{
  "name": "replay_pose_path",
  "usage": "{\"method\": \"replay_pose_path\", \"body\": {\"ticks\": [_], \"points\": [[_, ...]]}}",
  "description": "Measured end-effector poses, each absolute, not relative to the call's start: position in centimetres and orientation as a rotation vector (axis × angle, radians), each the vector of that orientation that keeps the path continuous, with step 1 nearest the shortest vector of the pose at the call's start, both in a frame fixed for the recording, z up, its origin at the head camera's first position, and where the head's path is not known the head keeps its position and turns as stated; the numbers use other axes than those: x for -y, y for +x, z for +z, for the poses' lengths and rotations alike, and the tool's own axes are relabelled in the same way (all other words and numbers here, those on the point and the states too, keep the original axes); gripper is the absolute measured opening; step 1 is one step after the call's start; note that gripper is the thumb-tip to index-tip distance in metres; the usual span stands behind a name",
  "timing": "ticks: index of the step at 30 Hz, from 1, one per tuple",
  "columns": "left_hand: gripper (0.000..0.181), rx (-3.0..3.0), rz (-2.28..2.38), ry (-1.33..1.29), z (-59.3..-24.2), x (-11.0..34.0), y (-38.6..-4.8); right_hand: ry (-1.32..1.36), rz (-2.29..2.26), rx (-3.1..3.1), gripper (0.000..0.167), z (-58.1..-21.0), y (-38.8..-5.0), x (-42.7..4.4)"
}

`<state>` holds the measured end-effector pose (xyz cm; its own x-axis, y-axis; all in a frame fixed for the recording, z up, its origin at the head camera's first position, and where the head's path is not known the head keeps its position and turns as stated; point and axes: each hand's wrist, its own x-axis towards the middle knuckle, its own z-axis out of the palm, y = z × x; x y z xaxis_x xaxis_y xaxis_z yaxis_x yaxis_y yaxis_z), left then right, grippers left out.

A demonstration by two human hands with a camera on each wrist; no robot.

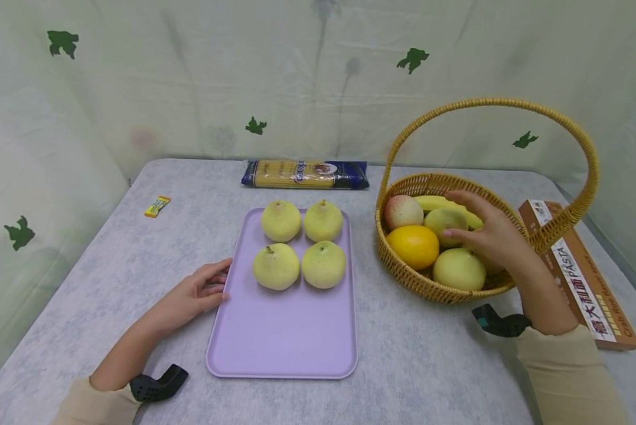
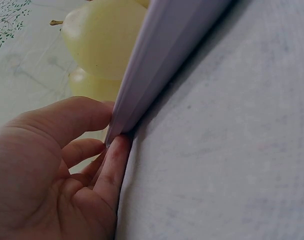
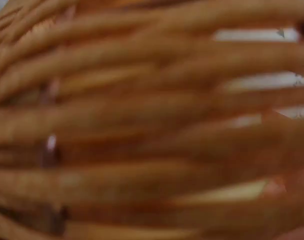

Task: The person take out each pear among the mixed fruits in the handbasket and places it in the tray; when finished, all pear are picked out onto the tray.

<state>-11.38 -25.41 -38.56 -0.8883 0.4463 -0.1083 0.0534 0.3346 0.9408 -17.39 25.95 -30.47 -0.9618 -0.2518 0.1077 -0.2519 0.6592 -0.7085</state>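
Note:
My left hand [image 1: 192,298] holds the left edge of a lilac tray [image 1: 286,348]; in the left wrist view its thumb and fingertips meet at the rim [image 2: 129,95]. Several round, pale yellow-green fruits with short stems [image 1: 323,264] stand in the tray's far half. On the right, my right hand [image 1: 490,233] reaches into a wicker basket [image 1: 403,282], thumb and fingers spread over a pale green fruit [image 1: 444,223], gripping nothing visibly. Around it lie a yellow-orange fruit [image 1: 413,247], a peach [image 1: 403,211], a banana [image 1: 433,202] and another pale green fruit [image 1: 459,270].
The basket's tall handle [image 1: 488,103] arches above the right hand. Beside the basket lies a brown pasta box [image 1: 583,283]. A blue-and-yellow spaghetti packet [image 1: 304,175] lies behind the tray, and a small yellow wrapped sweet [image 1: 157,206] at far left. Basket weave [image 3: 142,120] fills the right wrist view.

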Motion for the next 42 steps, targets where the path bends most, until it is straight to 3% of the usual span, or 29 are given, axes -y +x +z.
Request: {"method": "replay_pose_path", "body": {"ticks": [42], "points": [[0.067, -2.266, 1.563, 0.439, -38.4, 25.4, -11.3, 0.444, 1.028, 3.004, 0.072, -31.9, -19.1, -27.2]]}}
